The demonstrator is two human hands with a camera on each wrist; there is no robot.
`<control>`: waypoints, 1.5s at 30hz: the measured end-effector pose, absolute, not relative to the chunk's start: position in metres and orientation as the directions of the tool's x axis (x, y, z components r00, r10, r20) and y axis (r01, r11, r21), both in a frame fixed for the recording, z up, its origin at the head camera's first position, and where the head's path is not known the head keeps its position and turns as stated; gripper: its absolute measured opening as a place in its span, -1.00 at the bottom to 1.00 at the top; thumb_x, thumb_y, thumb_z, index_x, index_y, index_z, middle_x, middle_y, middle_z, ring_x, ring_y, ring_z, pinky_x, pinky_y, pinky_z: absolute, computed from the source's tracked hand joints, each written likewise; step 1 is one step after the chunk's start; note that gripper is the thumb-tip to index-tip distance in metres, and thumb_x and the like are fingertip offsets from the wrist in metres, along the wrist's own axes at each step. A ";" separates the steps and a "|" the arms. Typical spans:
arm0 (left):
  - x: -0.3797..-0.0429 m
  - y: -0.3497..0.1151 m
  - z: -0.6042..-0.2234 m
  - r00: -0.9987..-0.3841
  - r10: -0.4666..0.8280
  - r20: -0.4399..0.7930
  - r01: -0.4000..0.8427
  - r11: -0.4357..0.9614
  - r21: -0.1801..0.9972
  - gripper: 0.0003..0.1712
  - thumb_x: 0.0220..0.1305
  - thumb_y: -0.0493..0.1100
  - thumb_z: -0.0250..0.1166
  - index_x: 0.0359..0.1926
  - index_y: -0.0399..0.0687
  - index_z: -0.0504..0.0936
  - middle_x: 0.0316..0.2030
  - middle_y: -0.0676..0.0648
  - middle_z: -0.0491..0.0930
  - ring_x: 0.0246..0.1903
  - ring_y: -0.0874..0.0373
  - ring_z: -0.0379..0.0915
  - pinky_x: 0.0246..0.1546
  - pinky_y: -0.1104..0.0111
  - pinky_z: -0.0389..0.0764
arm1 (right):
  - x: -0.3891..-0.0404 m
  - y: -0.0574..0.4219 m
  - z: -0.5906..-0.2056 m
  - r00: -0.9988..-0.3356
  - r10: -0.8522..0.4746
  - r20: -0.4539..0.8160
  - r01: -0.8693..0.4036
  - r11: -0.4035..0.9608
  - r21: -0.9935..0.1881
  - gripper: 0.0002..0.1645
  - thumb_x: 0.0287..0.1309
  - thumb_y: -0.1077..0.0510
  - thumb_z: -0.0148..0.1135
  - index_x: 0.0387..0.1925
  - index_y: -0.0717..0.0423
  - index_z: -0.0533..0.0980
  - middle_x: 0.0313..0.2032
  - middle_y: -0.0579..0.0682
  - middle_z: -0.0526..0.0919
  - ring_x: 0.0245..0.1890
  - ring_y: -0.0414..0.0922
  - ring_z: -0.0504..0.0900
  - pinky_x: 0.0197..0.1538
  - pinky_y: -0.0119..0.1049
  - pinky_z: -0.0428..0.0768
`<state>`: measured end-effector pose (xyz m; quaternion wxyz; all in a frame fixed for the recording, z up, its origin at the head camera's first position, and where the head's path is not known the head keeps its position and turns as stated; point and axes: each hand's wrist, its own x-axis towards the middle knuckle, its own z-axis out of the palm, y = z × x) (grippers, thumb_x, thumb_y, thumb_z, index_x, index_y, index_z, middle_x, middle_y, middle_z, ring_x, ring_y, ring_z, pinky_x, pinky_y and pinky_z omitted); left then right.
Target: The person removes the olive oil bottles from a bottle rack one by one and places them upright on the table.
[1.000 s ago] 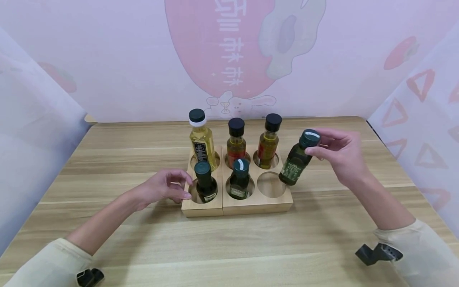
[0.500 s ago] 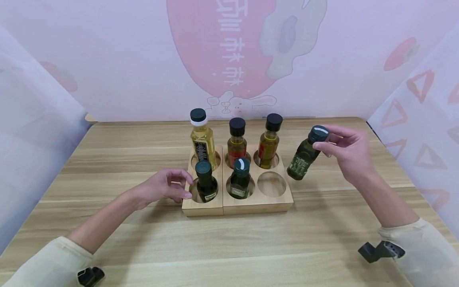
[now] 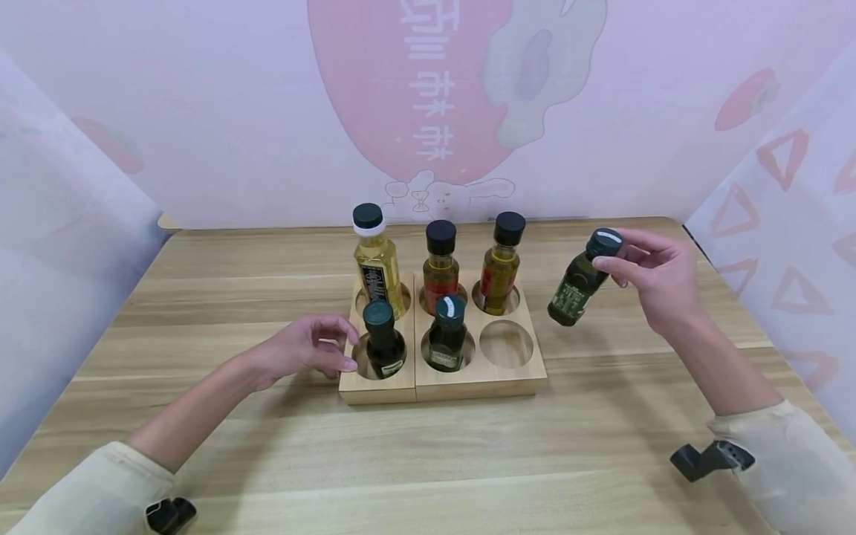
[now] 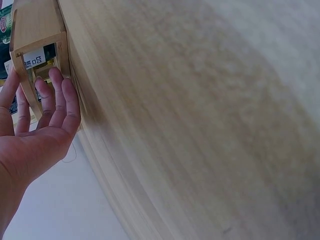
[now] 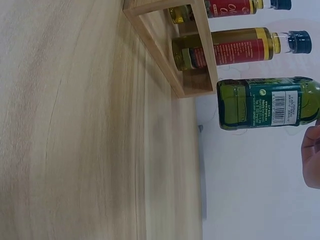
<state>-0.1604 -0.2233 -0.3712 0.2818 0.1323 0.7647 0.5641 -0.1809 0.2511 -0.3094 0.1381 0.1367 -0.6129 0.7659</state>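
My right hand (image 3: 658, 279) pinches a dark green glass oil bottle (image 3: 575, 291) by its green cap, holding it tilted in the air right of the wooden bottle rack (image 3: 481, 385). The right wrist view shows this bottle's label with a barcode (image 5: 285, 107). At the rack's left end, my left hand (image 3: 304, 351) touches the side with its fingers loosely extended. In the left wrist view its fingertips (image 4: 56, 75) lie at the rack's open end. Nearest that hand, a dark bottle (image 3: 384, 345) leans in the front left hole. Another green-capped bottle (image 3: 446, 338) stands in the front middle hole.
Along the back row stand a pale yellow oil bottle (image 3: 377, 267) and two black-capped bottles with red labels, one in the middle (image 3: 441, 275) and one at right (image 3: 500, 271). The front right hole (image 3: 507, 344) shows its bare bottom. A printed backdrop (image 3: 234, 111) rises behind the table.
My right hand has carried the green bottle up and to the right, away from beside the front right hole. My left hand stays at the rack's left end.
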 end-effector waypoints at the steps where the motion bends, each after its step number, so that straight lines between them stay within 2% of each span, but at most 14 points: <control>1: -0.160 -0.223 -0.371 -0.806 0.522 -0.281 -0.114 0.329 0.938 -0.58 0.21 -0.31 0.52 -0.01 -0.38 0.53 -0.30 -0.09 0.44 -0.36 0.11 0.54 -0.26 0.25 0.71 | -0.182 0.252 -0.310 -0.924 0.043 0.380 -0.380 -0.208 -0.901 -0.48 -0.05 0.80 0.16 -0.19 0.34 0.75 -0.51 0.00 0.73 -0.63 -0.18 0.43 -0.54 -0.45 0.36; 16: -0.160 -0.224 -0.370 -0.803 0.528 -0.277 -0.108 0.327 0.939 -0.57 0.21 -0.30 0.52 -0.01 -0.38 0.52 -0.31 -0.08 0.45 -0.37 0.11 0.54 -0.26 0.25 0.71 | -0.197 0.258 -0.322 -0.937 0.047 0.346 -0.349 -0.144 -0.926 -0.57 0.03 0.67 0.33 -0.16 0.26 0.77 -0.53 -0.05 0.68 -0.65 -0.21 0.41 -0.54 -0.47 0.37; 31: -0.159 -0.223 -0.370 -0.806 0.523 -0.276 -0.106 0.331 0.938 -0.57 0.21 -0.30 0.52 -0.01 -0.38 0.53 -0.30 -0.09 0.44 -0.36 0.11 0.54 -0.26 0.24 0.72 | -0.213 0.267 -0.331 -0.949 0.108 0.296 -0.308 -0.126 -0.943 -0.60 0.04 0.59 0.43 -0.13 0.20 0.78 -0.51 -0.08 0.74 -0.69 -0.25 0.42 -0.56 -0.50 0.37; 45: -0.159 -0.223 -0.370 -0.807 0.525 -0.269 -0.092 0.338 0.936 -0.56 0.22 -0.30 0.52 0.01 -0.39 0.52 -0.34 -0.09 0.45 -0.35 0.10 0.53 -0.27 0.24 0.71 | -0.229 0.279 -0.337 -0.964 0.159 0.211 -0.229 -0.107 -0.967 -0.59 0.03 0.53 0.49 -0.19 0.02 0.81 -0.52 -0.12 0.75 -0.70 -0.28 0.43 -0.57 -0.51 0.38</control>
